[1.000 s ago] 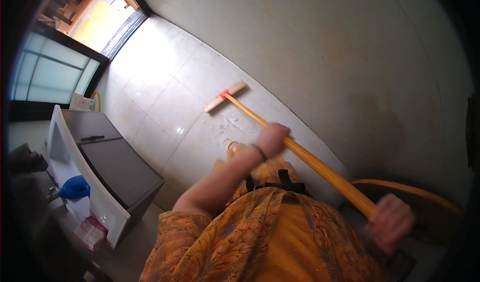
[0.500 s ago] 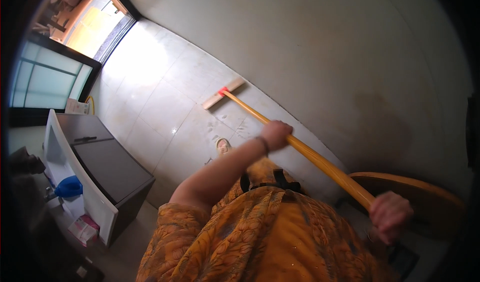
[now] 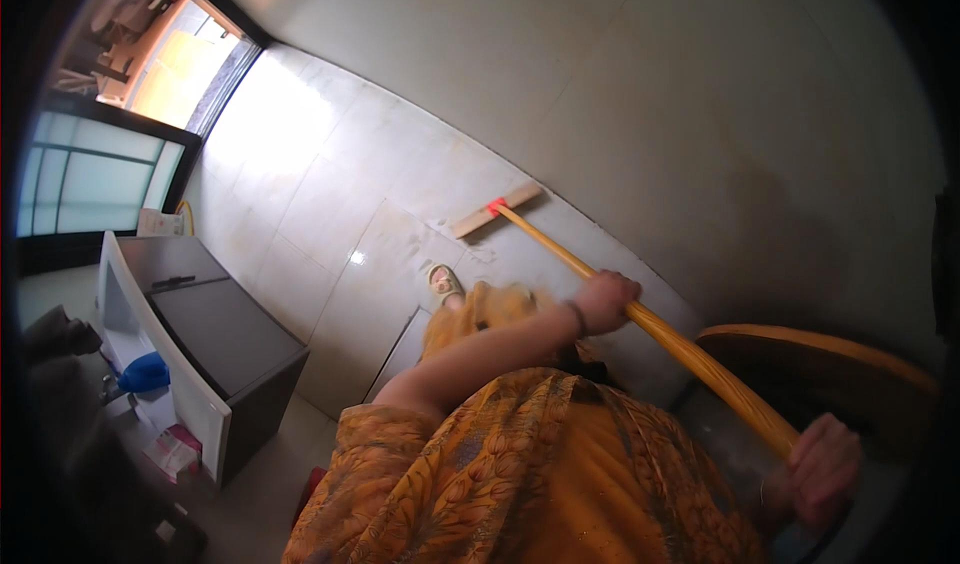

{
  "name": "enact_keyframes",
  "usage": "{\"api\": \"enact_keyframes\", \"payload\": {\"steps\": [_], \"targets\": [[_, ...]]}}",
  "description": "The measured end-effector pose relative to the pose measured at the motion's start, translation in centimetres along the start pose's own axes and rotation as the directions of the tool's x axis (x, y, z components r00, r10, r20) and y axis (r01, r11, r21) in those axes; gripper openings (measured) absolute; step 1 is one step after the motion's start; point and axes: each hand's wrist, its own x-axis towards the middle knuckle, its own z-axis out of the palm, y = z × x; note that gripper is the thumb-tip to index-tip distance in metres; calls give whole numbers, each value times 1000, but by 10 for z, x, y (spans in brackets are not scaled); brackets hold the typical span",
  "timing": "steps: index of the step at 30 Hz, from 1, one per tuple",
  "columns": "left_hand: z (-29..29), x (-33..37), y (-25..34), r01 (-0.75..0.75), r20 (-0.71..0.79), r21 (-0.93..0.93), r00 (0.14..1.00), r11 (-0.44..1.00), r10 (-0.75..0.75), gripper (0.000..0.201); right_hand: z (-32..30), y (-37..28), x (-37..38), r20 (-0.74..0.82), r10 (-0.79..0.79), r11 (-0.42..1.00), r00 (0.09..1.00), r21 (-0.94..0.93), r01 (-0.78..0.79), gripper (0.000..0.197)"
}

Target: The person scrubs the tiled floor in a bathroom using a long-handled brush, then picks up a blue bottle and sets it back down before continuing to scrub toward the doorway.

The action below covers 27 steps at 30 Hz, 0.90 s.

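Pale bar-shaped, red-collared head (image 3: pixel 497 207) now sits further lower-right in frame, likely a pull stroke, left hand (image 3: pixel 608 302) and right hand (image 3: pixel 825 469) grip clamped round yellow wooden handle (image 3: pixel 690 356).

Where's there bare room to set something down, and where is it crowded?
Bare tile floor lies between the grey vanity cabinet and the wooden tool head, up toward the doorway. Crowded: lower right, where the right grip holds the yellow handle near a curved wooden edge; and the washbasin, with a blue container and pink-and-white packet.
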Motion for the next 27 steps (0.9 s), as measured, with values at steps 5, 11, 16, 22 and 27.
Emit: {"api": "enact_keyframes", "payload": {"steps": [5, 11, 16, 22, 27], "targets": [[-39, -66, -85, 193, -374, 132, 918, 972, -132, 26, 31, 96, 49, 194, -129, 899, 972, 436, 32, 22], [-78, -130, -138, 456, -191, 281, 889, 845, -416, 12, 75, 160, 42, 209, -138, 880, 968, 474, 23, 18], [-28, -90, -69, 359, -71, 162, 933, 919, -352, 15, 8, 104, 41, 380, -142, 896, 914, 442, -45, 32], [31, -13, 30, 138, 222, -139, 969, 981, -105, 26, -96, 11, 29, 784, -43, 959, 620, 206, -194, 12], [38, -6, 38, 77, 180, -210, 983, 975, -39, 21, -101, 9, 9, 613, -116, 944, 782, 313, -106, 9]]}}
